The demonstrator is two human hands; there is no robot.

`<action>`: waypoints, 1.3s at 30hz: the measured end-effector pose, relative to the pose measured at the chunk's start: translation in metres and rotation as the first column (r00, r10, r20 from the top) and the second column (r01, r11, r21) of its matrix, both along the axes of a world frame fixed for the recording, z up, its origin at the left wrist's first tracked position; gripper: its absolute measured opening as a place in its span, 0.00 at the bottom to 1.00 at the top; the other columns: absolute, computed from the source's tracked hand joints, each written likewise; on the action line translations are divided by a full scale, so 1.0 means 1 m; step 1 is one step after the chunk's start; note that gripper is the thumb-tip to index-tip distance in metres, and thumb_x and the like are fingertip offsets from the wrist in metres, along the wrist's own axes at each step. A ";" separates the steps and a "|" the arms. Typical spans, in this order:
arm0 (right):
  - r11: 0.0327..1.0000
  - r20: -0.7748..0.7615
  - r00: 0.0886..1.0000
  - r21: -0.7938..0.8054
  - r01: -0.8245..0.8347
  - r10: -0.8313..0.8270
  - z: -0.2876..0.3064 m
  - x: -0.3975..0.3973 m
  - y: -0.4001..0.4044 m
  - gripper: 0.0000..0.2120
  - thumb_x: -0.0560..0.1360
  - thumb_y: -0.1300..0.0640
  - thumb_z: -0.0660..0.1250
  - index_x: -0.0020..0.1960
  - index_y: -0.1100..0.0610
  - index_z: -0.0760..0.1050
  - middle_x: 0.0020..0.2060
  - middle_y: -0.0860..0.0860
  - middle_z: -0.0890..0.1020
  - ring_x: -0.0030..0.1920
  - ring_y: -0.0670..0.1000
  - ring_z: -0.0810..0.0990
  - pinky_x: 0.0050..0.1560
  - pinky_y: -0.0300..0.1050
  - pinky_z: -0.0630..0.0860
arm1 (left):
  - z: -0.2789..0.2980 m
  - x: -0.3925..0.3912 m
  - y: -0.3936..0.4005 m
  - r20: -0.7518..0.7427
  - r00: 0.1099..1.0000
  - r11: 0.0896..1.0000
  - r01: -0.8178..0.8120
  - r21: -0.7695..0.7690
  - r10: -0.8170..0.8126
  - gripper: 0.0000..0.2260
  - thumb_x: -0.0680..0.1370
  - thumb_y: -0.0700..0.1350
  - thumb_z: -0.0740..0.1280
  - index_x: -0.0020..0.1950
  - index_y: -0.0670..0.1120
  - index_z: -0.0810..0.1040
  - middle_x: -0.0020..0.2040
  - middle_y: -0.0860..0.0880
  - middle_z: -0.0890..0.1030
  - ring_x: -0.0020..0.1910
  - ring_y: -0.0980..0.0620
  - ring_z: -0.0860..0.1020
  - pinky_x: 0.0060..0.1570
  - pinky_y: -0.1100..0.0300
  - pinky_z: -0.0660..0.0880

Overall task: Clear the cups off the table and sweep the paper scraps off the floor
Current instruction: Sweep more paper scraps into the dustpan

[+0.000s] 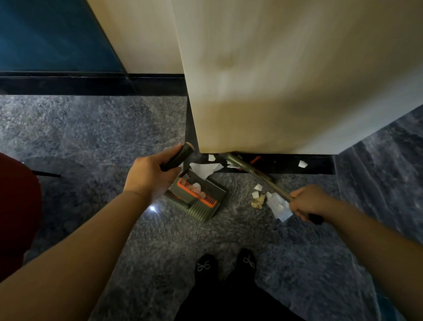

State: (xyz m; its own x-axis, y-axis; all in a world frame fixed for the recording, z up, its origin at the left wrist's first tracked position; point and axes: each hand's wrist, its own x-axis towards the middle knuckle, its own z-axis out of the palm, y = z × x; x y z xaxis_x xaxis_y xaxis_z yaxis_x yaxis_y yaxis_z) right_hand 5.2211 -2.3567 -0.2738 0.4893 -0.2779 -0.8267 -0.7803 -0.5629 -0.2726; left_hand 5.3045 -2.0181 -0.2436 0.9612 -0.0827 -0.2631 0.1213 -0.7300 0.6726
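My left hand (148, 176) grips the dark handle (178, 157) of a green dustpan (201, 199) with an orange comb, which stands on the dark floor below a wooden wall corner. White paper scraps (202, 170) lie at the pan's mouth and a few inside it. My right hand (308, 202) grips a broom handle (257, 175) that slants up-left toward the black skirting, where its head is mostly hidden. More scraps (277, 205) and a crumpled tan piece (258, 202) lie by the broom. One scrap (302, 164) rests against the skirting. No cups are in view.
A light wooden wall corner (287, 78) juts out straight ahead, with black skirting (314, 163) at its foot. A red seat (6, 209) stands at the left. A blue panel (31, 32) is at the upper left. My feet in black shoes (225, 264) stand on the floor.
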 end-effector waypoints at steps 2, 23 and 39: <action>1.000 -0.022 0.999 0.012 -0.025 0.025 -0.004 -0.002 0.002 0.06 0.70 0.69 0.64 0.36 0.64 0.77 0.20 0.54 0.76 0.22 0.51 0.73 0.28 0.41 0.72 | -0.002 -0.002 -0.001 -0.003 1.000 1.000 -0.005 -0.013 0.005 0.24 0.74 0.42 0.72 0.66 0.61 0.74 0.59 0.56 0.80 0.50 0.58 0.80 0.53 0.59 0.78; 0.999 0.089 0.996 0.052 0.002 -0.006 0.018 -0.041 -0.016 0.19 0.69 0.70 0.65 0.58 0.59 0.80 0.33 0.51 0.81 0.25 0.50 0.73 0.24 0.38 0.69 | 0.005 -0.015 0.004 -0.025 0.998 0.997 -0.053 -0.048 0.051 0.23 0.74 0.43 0.73 0.65 0.61 0.75 0.59 0.55 0.81 0.54 0.57 0.79 0.57 0.59 0.75; 0.996 -0.028 0.996 -0.018 -0.089 0.088 -0.008 -0.027 -0.037 0.06 0.69 0.68 0.65 0.40 0.60 0.79 0.30 0.58 0.77 0.31 0.55 0.75 0.37 0.46 0.74 | 0.006 -0.005 -0.035 -0.037 0.999 1.000 -0.006 -0.020 0.005 0.22 0.75 0.44 0.72 0.65 0.62 0.74 0.48 0.58 0.79 0.46 0.57 0.80 0.51 0.58 0.78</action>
